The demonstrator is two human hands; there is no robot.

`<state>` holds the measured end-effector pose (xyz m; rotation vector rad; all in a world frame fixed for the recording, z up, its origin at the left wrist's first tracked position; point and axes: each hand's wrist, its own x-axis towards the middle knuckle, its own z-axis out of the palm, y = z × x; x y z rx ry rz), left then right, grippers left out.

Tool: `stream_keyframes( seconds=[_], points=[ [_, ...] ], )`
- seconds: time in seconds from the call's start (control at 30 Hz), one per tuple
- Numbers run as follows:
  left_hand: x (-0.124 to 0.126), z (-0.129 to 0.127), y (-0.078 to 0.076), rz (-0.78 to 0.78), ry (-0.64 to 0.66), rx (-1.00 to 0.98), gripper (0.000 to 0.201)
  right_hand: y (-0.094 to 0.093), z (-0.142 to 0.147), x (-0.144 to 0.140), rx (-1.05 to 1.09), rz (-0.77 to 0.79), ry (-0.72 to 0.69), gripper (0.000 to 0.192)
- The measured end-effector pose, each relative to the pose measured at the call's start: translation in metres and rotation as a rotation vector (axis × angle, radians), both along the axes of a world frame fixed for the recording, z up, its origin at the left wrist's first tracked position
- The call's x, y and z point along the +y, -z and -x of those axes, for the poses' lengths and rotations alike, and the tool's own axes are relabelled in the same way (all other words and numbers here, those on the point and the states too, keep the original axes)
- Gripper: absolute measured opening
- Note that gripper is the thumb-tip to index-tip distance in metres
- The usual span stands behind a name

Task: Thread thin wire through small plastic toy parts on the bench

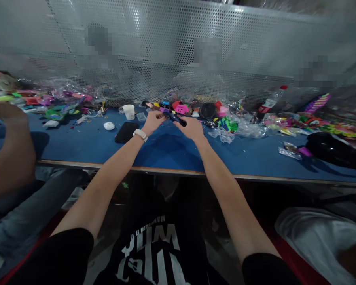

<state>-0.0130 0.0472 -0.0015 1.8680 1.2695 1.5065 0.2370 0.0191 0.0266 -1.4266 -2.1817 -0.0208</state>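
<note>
Both hands are stretched far out over the blue desk and meet at its back edge. The left hand, with a white band on its wrist, is curled with its fingers pinched together around the left end of a small dark blue piece; the right hand is closed over the other end of the same piece, its fingers folded down so that only the part between the two hands shows. The piece is held just above the desk surface, right in front of a heap of bright plastic parts in pink, red, yellow and green that runs along the foot of a perforated metal screen. What exactly the piece is cannot be told, as it is small and blurred. Just left of the left wrist lies a black phone, with a small white rounded object beside it and a white cup standing behind. To the right of the right hand sit a dark round object, crumpled clear plastic wrap and a drink bottle with a red cap lying tilted. A black bag rests at the far right of the desk. At the left edge another person's arm reaches toward the desk, and a white sleeve shows at the lower right.
</note>
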Motion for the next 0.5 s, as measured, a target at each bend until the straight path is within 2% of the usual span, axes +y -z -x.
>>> stream_keyframes(
  seconds=[0.2, 0.37, 0.5],
  points=[
    [0.003, -0.001, 0.002, -0.048, -0.036, -0.003, 0.048, 0.000, -0.005, 0.007, -0.105, -0.015, -0.045, 0.072],
    [0.006, -0.001, 0.001, -0.022, -0.060, -0.042, 0.028, -0.008, -0.010, 0.006, -0.140, -0.044, -0.044, 0.080],
    [0.010, 0.006, 0.002, -0.001, -0.108, -0.092, 0.019, -0.022, -0.009, -0.003, -0.039, -0.077, -0.049, 0.080]
  ],
)
